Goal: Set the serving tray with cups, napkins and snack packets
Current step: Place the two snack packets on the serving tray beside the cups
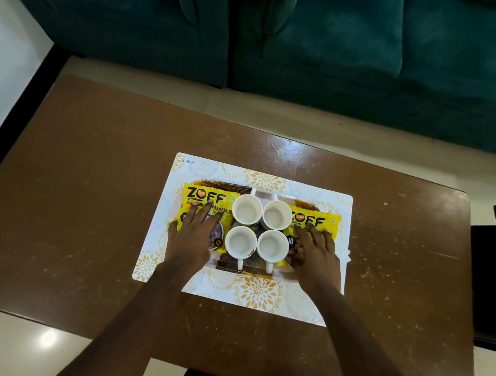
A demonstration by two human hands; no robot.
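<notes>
The left hand (192, 234) lies flat with fingers spread on the left snack packet (206, 197), at 9 o'clock on the serving tray (227, 266). The right hand (314, 255), fingers also spread, rests on the right snack packet (313, 220) at 3 o'clock. Four white cups (241, 241) cluster at the tray's centre. The tray sits on a patterned placemat (258, 292) on a brown table (90, 172), with a green sofa (343, 60) at 12 o'clock.

The left hand (193, 237) is pressing flat on the left snack packet (206, 196), the right hand (316, 255) is resting on the right snack packet (313, 220), and four white cups (247, 209) are sitting between them on the tray (230, 265).
</notes>
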